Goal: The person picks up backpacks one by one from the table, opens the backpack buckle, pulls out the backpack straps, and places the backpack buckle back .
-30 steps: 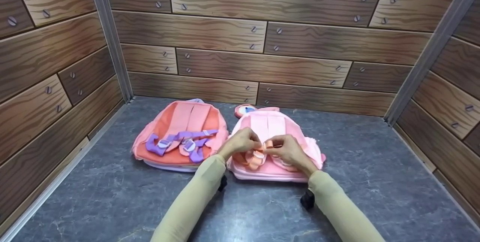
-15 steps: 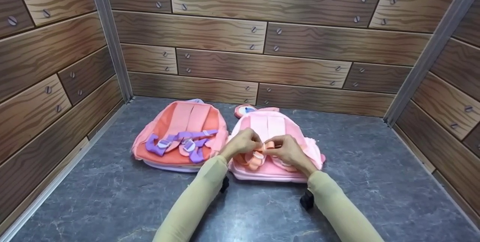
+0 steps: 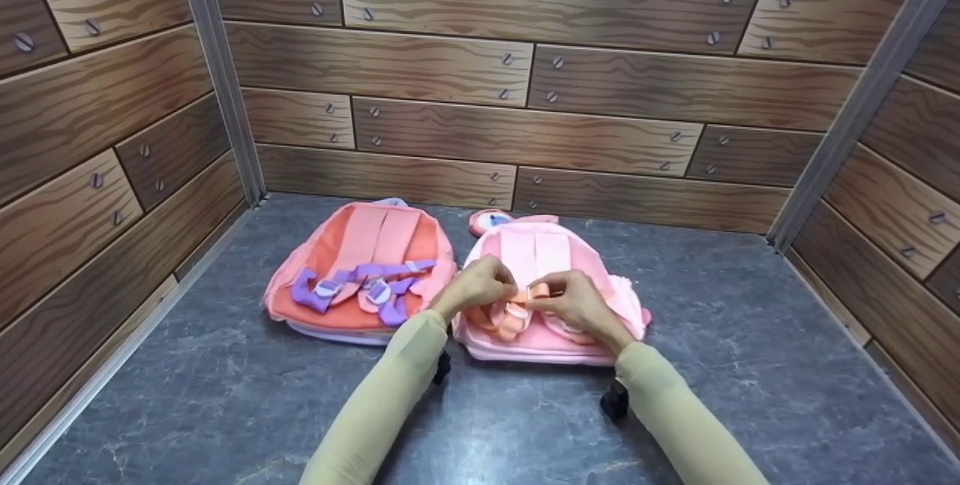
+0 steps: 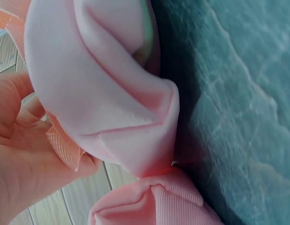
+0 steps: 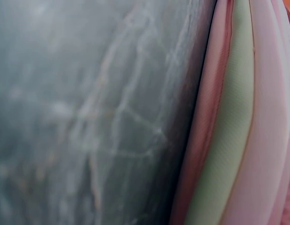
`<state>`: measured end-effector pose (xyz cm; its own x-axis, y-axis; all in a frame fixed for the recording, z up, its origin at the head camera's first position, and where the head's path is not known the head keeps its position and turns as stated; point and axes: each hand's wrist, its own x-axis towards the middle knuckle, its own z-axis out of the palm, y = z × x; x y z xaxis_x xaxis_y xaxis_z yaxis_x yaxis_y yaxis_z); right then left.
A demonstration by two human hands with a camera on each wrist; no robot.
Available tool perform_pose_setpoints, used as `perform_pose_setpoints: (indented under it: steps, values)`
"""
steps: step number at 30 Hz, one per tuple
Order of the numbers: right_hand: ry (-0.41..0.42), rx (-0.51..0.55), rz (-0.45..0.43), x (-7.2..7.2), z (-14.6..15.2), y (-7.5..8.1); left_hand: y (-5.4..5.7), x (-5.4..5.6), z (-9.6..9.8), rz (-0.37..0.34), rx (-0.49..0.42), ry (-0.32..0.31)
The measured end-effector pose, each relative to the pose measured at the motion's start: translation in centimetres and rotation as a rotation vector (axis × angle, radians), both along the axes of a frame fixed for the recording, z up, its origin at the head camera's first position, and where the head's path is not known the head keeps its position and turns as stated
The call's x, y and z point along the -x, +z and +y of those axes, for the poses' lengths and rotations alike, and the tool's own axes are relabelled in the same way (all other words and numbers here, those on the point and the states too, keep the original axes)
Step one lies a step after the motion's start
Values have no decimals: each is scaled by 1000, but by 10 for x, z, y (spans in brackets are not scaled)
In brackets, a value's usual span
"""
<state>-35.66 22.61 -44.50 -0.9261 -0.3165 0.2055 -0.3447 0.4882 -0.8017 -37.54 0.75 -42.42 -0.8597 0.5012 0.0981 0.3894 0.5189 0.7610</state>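
A light pink backpack (image 3: 534, 350) lies on the dark marbled table, its shoulder-strap side facing up. Across its middle, an orange chest strap (image 3: 521, 296) with a small white buckle (image 3: 529, 293) spans between my two hands. My left hand (image 3: 481, 282) pinches the strap from the left, while my right hand (image 3: 576, 301) pinches it near the buckle. In the left wrist view, my left hand (image 4: 27, 150) is beside the backpack's pale pink edge (image 4: 84, 89), with orange webbing (image 4: 64, 143) at the palm. Only the backpack's layered side (image 5: 269, 108) and the table show in the right wrist view.
A coral backpack (image 3: 315, 320) with purple straps (image 3: 390, 269) lies close on the left. Behind the pink one sits a round coral piece with an eye pattern (image 3: 489, 222). Wood-patterned panels (image 3: 525, 125) enclose the table (image 3: 750, 335) at the back and sides.
My left hand has shifted slightly left along the strap, so more orange webbing shows between the hands. The right hand stays nearly still, and neither backpack has moved noticeably.
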Motion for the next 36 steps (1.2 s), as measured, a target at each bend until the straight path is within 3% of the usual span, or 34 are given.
perform_pose_setpoints:
  steps: [6, 15, 21, 28, 36]
  values:
    - [10, 1, 10, 0, 1, 1, -2, 1, 4, 58, 7, -14]
    - [15, 2, 12, -1, 2, 1, -1, -1, 11, -8, -23, -1]
    - [5, 1, 10, -1, 0, 0, -2, -1, 6, 3, -35, -14]
    - [5, 13, -1, -1, 0, 1, -1, -1, 1, -35, -24, 25]
    - [22, 6, 6, 0, 0, 0, -1, -1, 7, -21, -19, 1]
